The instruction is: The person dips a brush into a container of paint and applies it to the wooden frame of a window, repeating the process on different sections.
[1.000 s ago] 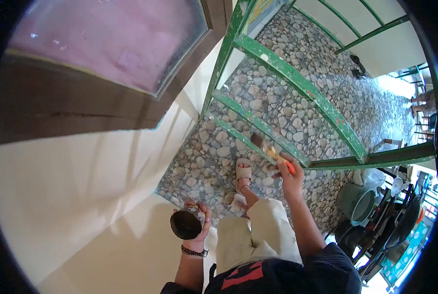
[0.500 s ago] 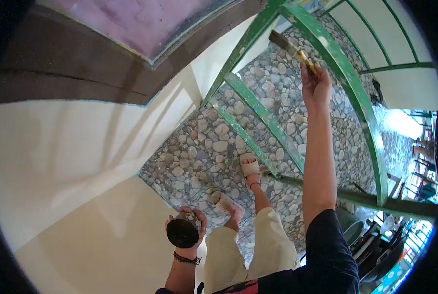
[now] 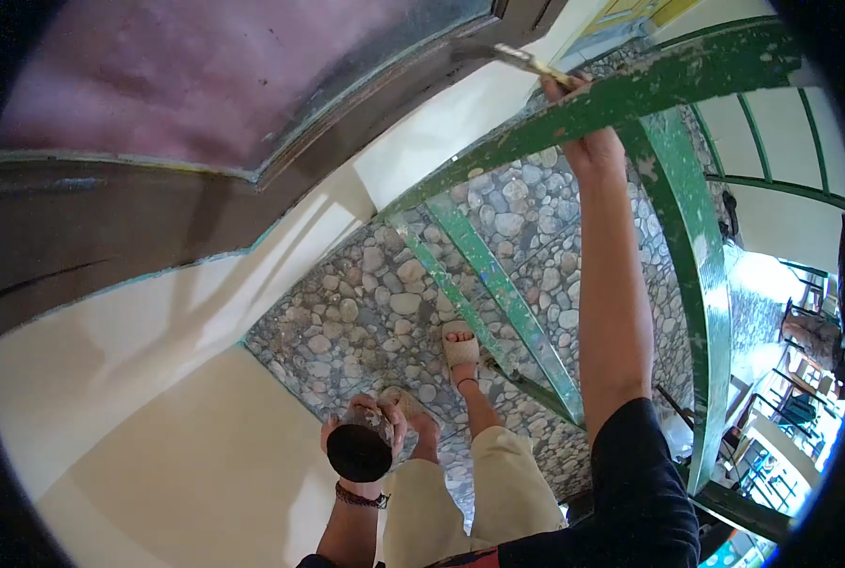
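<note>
Two hands busy. Near left, our left hand grips a dark round cup low beside the cream wall, above the pebble floor. Far right, our right hand is raised behind the green railing, clenched on a paintbrush whose bristles point left at the brown window frame.

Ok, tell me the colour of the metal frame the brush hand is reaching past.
Green, with worn, chipped patches on the frame; the head view shows it.
</note>
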Demonstrator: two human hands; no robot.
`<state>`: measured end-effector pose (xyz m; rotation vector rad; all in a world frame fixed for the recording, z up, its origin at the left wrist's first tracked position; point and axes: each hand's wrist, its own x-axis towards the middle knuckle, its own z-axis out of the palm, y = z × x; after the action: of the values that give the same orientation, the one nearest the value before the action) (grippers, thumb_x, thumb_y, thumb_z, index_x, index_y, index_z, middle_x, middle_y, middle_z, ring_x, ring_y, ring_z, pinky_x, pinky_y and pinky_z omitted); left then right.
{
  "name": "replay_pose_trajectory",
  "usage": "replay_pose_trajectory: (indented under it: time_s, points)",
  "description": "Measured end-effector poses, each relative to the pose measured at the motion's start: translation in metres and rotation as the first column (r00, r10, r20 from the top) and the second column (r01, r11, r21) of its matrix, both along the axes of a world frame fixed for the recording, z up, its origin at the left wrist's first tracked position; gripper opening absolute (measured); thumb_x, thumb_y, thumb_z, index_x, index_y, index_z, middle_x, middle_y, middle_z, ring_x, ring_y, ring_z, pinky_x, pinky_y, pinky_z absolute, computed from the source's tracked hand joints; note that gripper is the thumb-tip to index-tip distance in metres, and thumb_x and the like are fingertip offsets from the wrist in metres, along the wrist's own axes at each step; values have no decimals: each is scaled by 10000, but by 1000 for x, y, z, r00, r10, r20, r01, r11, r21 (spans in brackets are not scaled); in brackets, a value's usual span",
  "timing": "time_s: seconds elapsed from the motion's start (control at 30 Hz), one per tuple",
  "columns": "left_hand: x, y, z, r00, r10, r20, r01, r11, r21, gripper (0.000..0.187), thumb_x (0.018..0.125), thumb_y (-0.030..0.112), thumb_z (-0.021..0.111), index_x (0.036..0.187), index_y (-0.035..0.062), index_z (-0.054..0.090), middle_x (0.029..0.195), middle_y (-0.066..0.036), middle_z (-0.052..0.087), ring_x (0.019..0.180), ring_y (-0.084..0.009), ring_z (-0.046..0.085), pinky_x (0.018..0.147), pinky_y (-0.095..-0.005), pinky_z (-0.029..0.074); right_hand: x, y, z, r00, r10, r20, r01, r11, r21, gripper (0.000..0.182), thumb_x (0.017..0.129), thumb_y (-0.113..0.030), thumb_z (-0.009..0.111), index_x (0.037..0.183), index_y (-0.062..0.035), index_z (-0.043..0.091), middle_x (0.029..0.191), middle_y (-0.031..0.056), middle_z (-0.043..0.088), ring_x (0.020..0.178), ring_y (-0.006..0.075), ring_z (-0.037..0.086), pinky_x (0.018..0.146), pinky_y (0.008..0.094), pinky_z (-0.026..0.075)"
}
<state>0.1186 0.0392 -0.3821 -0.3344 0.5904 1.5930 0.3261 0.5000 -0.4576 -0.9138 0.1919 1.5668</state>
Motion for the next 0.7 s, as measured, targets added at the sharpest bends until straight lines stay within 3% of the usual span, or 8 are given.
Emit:
replay_pose_trajectory:
  time_s: [0.07,0.13,0.2,0.23,0.3,0.43,0.5,0.7]
  points:
    - [1,1,-2,1000,-1,-17,1,1000,3,558,922,546,458,1086,25,572,874,-223,575,702,-311,536,541,-321,492,14,-17,28,961,225,159,-273,699,662,113,910,-14,579,987,68,566,1023,167,582,950,246,624,924,340,531]
    - [0,-4,-5,989,97,111,-85,990,-110,575,870,546,485,1080,14,534,954,-281,566,734,-353,552,567,-376,512,27,-11,17,937,-21,349,-182,822,540,109,918,-42,581,999,29,589,1005,136,607,964,216,626,909,320,533]
    - [-2,-5,-10,991,78,109,-72,996,-58,574,867,547,491,1083,17,532,962,-284,563,754,-357,554,569,-378,516,44,-36,19,993,106,-48,-48,745,665,88,926,-78,571,977,-14,602,960,99,631,902,169,624,822,296,542]
    - [-2,-6,-12,993,58,106,-57,998,-9,573,864,548,497,1085,20,530,970,-286,561,774,-361,557,572,-379,520,31,-48,29,993,106,-48,-48,746,664,88,926,-78,571,977,-14,602,960,99,631,902,169,624,822,296,542]
    - [0,-3,0,993,71,99,-61,993,-102,557,879,540,510,1067,17,551,912,-250,565,805,-334,548,626,-363,508,-25,-70,57,976,7,218,-141,784,604,96,927,-123,561,952,-40,603,910,77,642,815,144,612,711,267,520]
    - [-3,3,10,995,62,74,-44,975,-220,535,895,523,523,1034,11,582,850,-223,577,784,-316,543,643,-356,498,-59,-83,35,962,-96,256,-17,914,406,128,929,-147,532,931,-35,593,866,74,643,751,144,594,643,279,491]
    - [-5,-2,1,998,30,50,-22,988,-155,536,897,523,518,1032,9,585,851,-232,579,751,-320,540,627,-367,502,-51,-93,30,904,50,425,-268,840,472,229,979,-227,478,1033,-47,609,904,96,655,749,193,639,623,306,545]
    - [-2,-8,-2,998,63,26,-57,983,-173,545,908,523,493,1043,2,581,857,-257,577,675,-329,531,549,-367,515,-44,-89,46,884,208,419,-413,766,493,181,961,-185,506,982,-31,600,873,87,636,741,177,606,634,283,502]
